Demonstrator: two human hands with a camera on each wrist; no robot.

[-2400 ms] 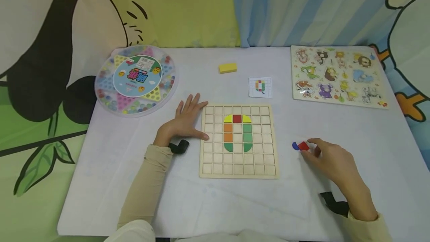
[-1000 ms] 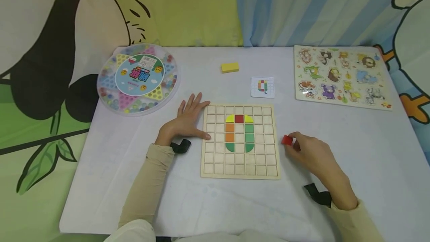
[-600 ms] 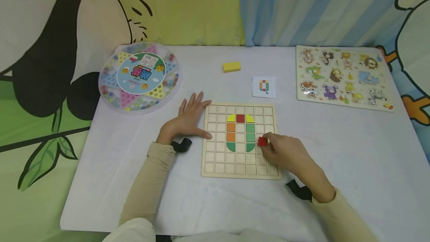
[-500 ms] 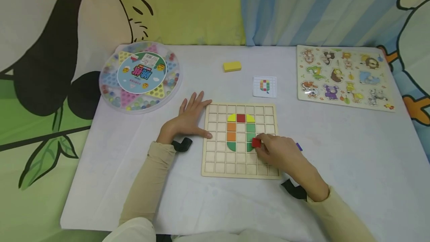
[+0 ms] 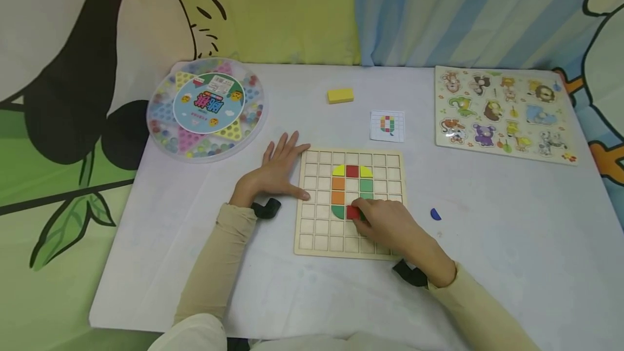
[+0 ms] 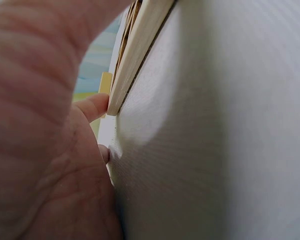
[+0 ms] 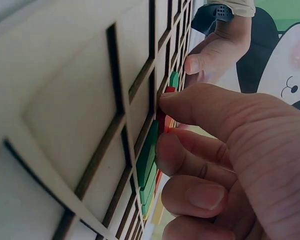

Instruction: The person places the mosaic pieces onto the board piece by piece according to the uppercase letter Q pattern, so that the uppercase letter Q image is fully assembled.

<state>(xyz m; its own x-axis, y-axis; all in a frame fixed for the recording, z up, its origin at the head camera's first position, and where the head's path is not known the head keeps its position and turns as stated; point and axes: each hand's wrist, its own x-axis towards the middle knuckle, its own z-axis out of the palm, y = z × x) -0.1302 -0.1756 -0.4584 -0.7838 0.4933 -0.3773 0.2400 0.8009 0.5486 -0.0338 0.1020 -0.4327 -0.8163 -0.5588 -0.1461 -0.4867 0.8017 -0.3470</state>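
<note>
In the head view a square wooden grid board point(image 5: 317, 245) lies on the table, bearing a ring of yellow, red, orange and green tiles. My right hand point(image 5: 392, 226) pinches a red square tile point(image 5: 352, 212) between thumb and forefinger, at the grid cell between the two green quarter-round tiles; the left one point(image 5: 338, 211) shows, while the fingers partly cover the other. The right wrist view has the red tile point(image 7: 162, 120) low at the board beside the green pieces point(image 7: 148, 155). My left hand point(image 5: 275, 174) rests with spread fingers at the board's left edge, thumb on the rim.
A blue half-round tile point(image 5: 435, 214) lies right of the board. Behind stand a pattern card point(image 5: 397, 131) and a yellow block point(image 5: 340, 96). A round bead-game box point(image 5: 208, 148) sits back left, an animal puzzle board point(image 5: 507, 110) back right.
My right hand has picked up the red tile from beside the blue one and carried it left onto the board, low into the ring. The left hand has stayed at the board's edge.
</note>
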